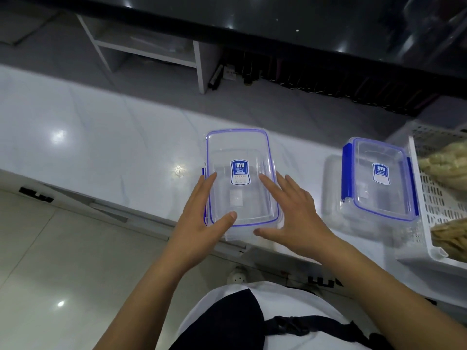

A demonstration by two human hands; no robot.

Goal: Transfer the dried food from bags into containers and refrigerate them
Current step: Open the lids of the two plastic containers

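Two clear plastic containers stand on the pale counter (101,137), each with a blue-rimmed lid and a blue label in the middle. One container (241,178) lies between the hands at the counter's near edge; it looks empty, and its lid is on. Both hands lie flat with straight fingers, gripping nothing: the left hand (199,218) rests along the lid's left edge with its thumb on the near rim, and the right hand (295,210) rests on the lid's right side with its thumb by the near corner. The second container (379,178) sits just right of the right hand, its blue side clips folded down. One white slotted basket (424,223) stands further right, touching it, holding pale dried food (444,162) in at least two heaps.
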